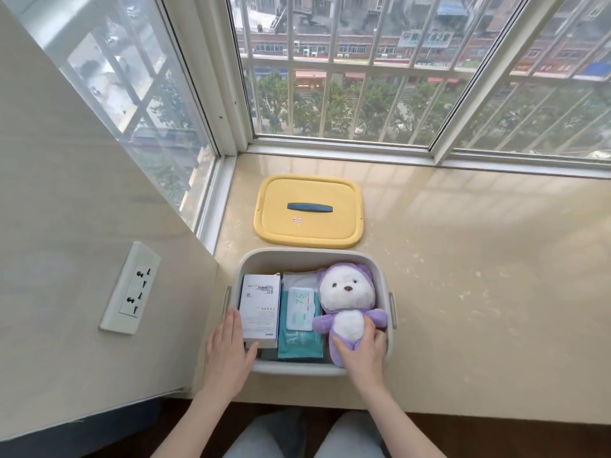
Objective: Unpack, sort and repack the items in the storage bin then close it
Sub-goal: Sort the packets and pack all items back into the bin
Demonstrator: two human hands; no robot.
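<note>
Far left, only a wall socket (130, 294), out of play. Then the left hand (228, 352): laid flat, fingers straight along the left wall of the bin (307, 256), thumb against the near end of the white box (259, 309). Steadying, by the look of it.

Next across, a teal wipes pack (299, 320), wedged between box and plush toy (347, 302). On to the right hand (363, 353): curled round the toy's belly, thumb on one side, fingers on the other. Lifting out or settling in? Hard to call.

Now the risks. Snug fit there, so a danger of dragging the wipes up along with the toy. Danger too of tipping the bin toward the near edge of the sill (463, 292), close under its front wall, if yanked without that left-hand brace. And with the toy's head left standing proud, no clean seating for the yellow lid (309, 211), lying flat just behind the bin.
</note>
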